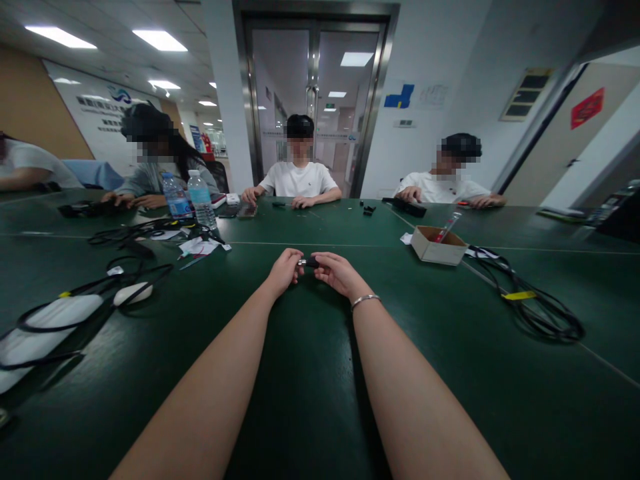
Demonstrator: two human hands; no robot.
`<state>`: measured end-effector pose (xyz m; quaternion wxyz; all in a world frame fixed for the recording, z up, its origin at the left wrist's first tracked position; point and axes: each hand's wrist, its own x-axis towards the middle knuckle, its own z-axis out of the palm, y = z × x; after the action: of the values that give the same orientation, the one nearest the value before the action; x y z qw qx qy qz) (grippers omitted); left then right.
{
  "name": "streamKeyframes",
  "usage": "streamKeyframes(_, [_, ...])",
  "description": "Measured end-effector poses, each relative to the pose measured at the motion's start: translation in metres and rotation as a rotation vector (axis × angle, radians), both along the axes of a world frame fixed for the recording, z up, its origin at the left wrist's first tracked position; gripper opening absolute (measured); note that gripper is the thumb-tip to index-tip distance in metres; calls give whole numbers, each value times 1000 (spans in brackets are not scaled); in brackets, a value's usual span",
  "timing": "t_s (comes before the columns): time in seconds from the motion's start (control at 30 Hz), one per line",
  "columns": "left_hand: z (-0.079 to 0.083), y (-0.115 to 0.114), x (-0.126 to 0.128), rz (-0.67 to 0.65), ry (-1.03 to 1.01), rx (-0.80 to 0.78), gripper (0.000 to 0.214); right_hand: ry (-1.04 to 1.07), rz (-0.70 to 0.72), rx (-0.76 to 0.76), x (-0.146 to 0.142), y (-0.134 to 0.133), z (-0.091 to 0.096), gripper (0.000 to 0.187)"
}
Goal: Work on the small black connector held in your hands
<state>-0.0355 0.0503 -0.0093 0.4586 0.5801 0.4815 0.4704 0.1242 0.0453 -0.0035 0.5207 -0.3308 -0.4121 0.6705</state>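
Observation:
Both my arms reach forward over a dark green table [310, 400]. My left hand [285, 269] and my right hand [336, 272] meet at the middle of the table, fingers curled. Between them they pinch a small dark part with a silvery end [307, 263]; the left fingertips are on the metal end, the right fingers on the black body. What the part is I cannot make out. A thin bracelet [365, 300] circles my right wrist.
A small cardboard box [438, 244] stands to the right, with black cables [540, 307] beyond it. Cables, a white mouse [132, 293] and paper slips lie at left, two water bottles [201, 199] further back. Three people sit across the table, another at far left.

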Motion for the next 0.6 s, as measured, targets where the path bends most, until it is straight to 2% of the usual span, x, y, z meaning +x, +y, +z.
streamKeyframes(0.17, [1, 0, -1, 36, 22, 12, 20, -1, 1, -4, 1, 1, -1, 8])
streamKeyframes(0.33, [2, 0, 0, -9, 30, -19, 20, -5, -1, -5, 1, 2, -2, 9])
streamKeyframes(0.6, [-1, 2, 0, -1, 47, -11, 20, -3, 2, 6, 1, 2, -3, 9])
